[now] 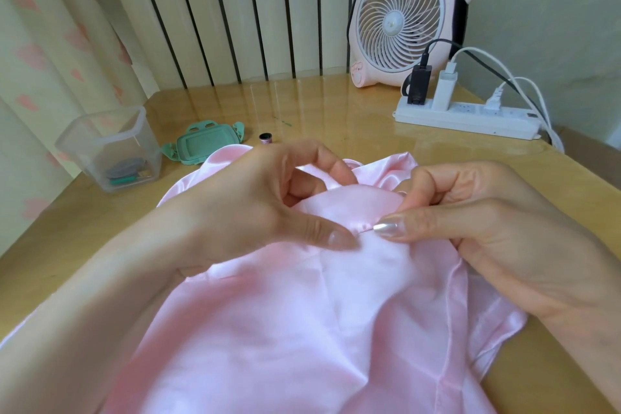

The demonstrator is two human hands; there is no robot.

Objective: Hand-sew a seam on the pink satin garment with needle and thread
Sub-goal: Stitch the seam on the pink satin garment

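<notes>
The pink satin garment (302, 319) lies bunched over the wooden table's near side. My left hand (265, 202) grips a raised fold of it, thumb on top and fingers curled behind. My right hand (470, 222) pinches a thin needle (366, 229) between thumb and forefinger; the needle's tip enters the fold just beside my left thumb. The thread itself is too fine to make out.
A clear plastic box (111, 148) with sewing bits stands at the left, its green lid (205, 143) and a small thread spool (265, 138) beside it. A pink fan (406, 17) and a white power strip (467, 119) with cables occupy the back right.
</notes>
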